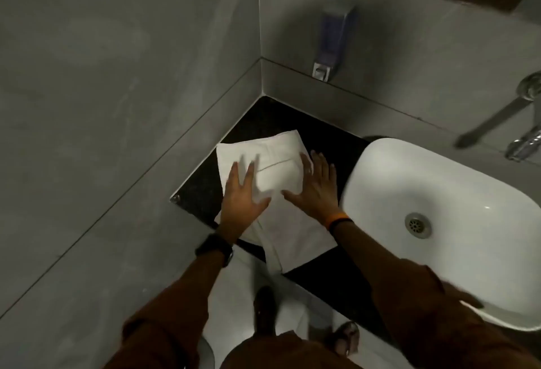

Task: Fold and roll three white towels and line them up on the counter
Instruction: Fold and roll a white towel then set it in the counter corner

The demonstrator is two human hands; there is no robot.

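A white towel (pixel 278 163) lies spread flat on the black counter (pixel 319 146), in the corner left of the basin. Its near end hangs over the counter's front edge. A fold line crosses its middle. My left hand (pixel 241 200) rests flat on the towel's left part, fingers spread. My right hand (pixel 317 187) lies flat on its right part, fingers apart, palm down. Neither hand grips the cloth. Only this one towel is in view.
A white basin (pixel 439 181) stands on the counter to the right, with a chrome tap (pixel 524 143) behind it. A soap dispenser (pixel 333 43) hangs on the grey back wall. Grey tiled walls close the left and rear. My feet stand on the pale floor below.
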